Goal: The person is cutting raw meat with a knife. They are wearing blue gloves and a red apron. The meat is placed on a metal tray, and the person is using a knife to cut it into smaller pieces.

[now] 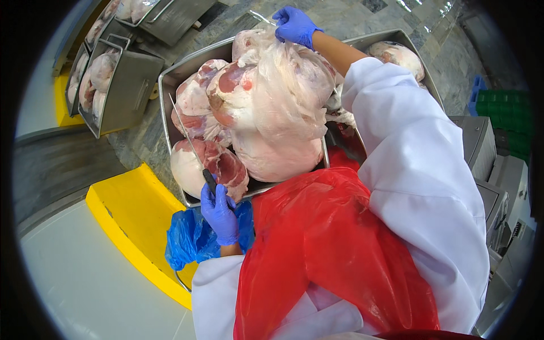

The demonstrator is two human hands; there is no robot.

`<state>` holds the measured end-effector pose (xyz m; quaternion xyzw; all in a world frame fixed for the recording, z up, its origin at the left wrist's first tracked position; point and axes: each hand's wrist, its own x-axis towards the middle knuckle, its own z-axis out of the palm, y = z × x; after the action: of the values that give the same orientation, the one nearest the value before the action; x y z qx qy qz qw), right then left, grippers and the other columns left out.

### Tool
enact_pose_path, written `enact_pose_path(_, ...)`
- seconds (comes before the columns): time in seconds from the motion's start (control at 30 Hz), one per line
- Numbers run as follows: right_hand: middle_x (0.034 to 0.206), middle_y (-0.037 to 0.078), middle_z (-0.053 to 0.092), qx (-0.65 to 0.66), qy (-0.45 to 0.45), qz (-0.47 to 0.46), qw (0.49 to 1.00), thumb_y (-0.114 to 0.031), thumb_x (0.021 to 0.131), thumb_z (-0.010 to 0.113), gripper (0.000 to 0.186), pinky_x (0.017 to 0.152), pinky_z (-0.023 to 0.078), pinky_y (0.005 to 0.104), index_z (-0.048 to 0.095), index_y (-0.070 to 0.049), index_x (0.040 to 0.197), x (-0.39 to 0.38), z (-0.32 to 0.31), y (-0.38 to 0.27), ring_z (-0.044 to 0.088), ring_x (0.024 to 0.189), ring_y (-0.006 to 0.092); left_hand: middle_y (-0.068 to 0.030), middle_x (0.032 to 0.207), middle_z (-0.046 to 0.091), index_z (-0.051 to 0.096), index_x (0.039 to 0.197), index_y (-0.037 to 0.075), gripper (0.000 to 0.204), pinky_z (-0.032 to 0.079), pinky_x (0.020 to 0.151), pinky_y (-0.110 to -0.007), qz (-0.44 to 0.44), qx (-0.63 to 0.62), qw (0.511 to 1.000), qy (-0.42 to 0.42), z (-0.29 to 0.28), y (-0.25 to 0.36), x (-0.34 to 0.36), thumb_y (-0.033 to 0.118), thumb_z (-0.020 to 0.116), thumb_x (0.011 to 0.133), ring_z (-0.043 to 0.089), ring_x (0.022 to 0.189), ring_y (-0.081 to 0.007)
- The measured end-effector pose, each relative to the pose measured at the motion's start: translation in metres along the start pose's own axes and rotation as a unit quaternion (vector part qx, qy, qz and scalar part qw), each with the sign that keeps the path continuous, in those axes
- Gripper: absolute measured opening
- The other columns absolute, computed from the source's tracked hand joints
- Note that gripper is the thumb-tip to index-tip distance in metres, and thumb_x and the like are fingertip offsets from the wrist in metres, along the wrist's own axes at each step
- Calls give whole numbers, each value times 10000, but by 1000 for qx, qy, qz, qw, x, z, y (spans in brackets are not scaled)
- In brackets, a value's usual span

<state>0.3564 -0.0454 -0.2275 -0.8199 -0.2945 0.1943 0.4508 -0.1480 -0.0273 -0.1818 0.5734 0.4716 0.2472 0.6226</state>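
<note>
My left hand [220, 214], in a purple-blue glove, is closed round the black handle of a long, thin knife [193, 148]. The blade points away from me over the left part of a metal bin [165, 107] heaped with large cuts of raw meat [193, 102]. At the bin's far side, my gloved right hand [296, 25] pinches the top of a crumpled clear plastic bag [292, 90]. That plastic drapes over a big pale piece of meat [231, 96] in the middle of the heap. A cut with a dark red face [224, 167] lies closest to the knife handle.
Another metal bin [428, 76] with meat adjoins on the right. More meat-filled metal bins [127, 88] stand far left. A yellow ledge [133, 215] runs near left, with a blue plastic bag [190, 235] beside it. Green crates [503, 113] and grey metal boxes [475, 141] are at right.
</note>
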Motion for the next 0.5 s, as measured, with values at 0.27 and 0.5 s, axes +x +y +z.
enact_pose_path(0.27,1328,172,635,-104,105,-216,965,-342,763,811,657,1003,502,457,609,-93,1336,-152,-40,-45,639,1156,363,11,722,546,620,1240,-1,288,345,470,-230,6,-10,1000,-9,-1,-2,-24,166,664,1010,479,531,-57)
enact_pose_path(0.5,1415,121,582,-464,-25,-563,683,-260,802,745,591,1098,464,469,598,-234,1373,-228,-1,-45,592,1246,367,3,741,549,621,1235,1,272,344,474,-226,14,6,999,-45,-10,-5,-13,161,650,1017,474,528,-58)
